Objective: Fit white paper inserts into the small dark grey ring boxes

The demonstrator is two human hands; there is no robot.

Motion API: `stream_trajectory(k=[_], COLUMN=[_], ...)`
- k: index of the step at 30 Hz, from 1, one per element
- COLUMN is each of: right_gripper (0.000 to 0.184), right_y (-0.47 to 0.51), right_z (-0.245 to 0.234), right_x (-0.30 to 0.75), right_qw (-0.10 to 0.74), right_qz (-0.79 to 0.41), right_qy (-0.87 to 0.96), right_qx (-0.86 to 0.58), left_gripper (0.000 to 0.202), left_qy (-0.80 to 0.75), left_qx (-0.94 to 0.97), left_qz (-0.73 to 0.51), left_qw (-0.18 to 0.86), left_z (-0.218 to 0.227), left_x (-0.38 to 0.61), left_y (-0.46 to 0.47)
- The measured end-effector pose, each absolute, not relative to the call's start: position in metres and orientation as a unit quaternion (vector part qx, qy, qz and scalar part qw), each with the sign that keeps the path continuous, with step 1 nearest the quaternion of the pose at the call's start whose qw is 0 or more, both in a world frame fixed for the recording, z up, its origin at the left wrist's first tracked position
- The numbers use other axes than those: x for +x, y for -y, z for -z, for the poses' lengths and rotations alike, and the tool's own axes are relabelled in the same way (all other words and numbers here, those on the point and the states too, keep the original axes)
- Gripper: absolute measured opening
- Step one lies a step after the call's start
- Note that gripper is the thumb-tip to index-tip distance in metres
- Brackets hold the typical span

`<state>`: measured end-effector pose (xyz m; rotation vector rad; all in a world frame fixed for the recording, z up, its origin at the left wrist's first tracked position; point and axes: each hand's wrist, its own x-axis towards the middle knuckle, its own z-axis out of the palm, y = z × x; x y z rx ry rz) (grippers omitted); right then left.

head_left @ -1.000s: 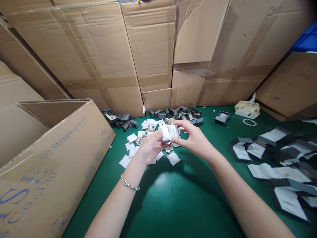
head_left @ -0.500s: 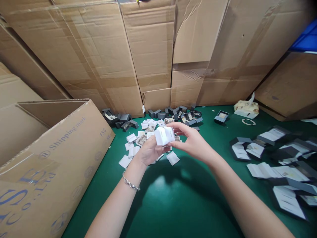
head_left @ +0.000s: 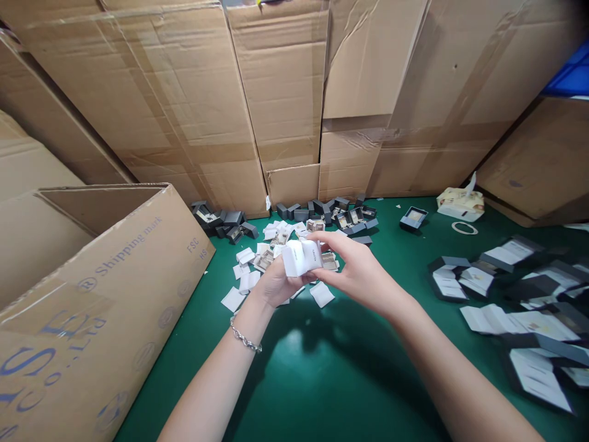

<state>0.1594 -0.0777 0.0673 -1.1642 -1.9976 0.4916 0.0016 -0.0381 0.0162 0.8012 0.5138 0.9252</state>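
Note:
Between both hands, above the green table, is a small folded white card (head_left: pixel 301 258) with fine print on it. My left hand (head_left: pixel 275 283) is closed on its left and lower side. With thumb and fingers, my right hand (head_left: pixel 352 261) grips its right edge. A silver chain bracelet (head_left: pixel 245 336) circles my left wrist. Below and behind the hands lies a loose pile of white folded cards (head_left: pixel 248 280) and beige insert pieces (head_left: pixel 330 262). Whatever lies behind the card, in the palms, is hidden.
Small dark boxes (head_left: pixel 232 221) line the back, several open. At right are open dark boxes with white linings (head_left: pixel 448 279), a tissue pack (head_left: pixel 460 204), a white ring (head_left: pixel 464 228) and an open box (head_left: pixel 413 218). A large carton (head_left: pixel 151 264) stands left; cardboard (head_left: pixel 289 92) walls the back.
The held card has shifted slightly left and tilted, its folded panels standing a little more apart. My right hand has moved a little left with it.

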Motion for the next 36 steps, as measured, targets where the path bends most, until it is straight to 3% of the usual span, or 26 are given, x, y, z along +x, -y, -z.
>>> stream_trajectory(k=[4, 12, 22, 36], right_gripper=[0.042, 0.041, 0.044, 0.041], right_y=[0.077, 0.077, 0.079, 0.084], right_z=[-0.065, -0.064, -0.064, -0.071], right_x=[0.16, 0.16, 0.158, 0.157], right_qw=[0.368, 0.342, 0.321, 0.289], right_qz=[-0.187, -0.187, -0.172, -0.115], right_qy=[0.789, 0.8, 0.802, 0.815], right_qx=[-0.455, -0.456, -0.474, -0.488], left_gripper=[0.044, 0.037, 0.052, 0.031], left_qy=[-0.225, -0.232, -0.167, -0.18], left_qx=[0.381, 0.381, 0.37, 0.337], left_qz=[-0.413, -0.411, -0.385, -0.406], left_qw=[0.796, 0.795, 0.829, 0.83], left_z=[-0.02, -0.019, -0.005, -0.008], left_x=[-0.003, -0.008, -0.014, 0.002], left_y=[0.038, 0.034, 0.03, 0.035])
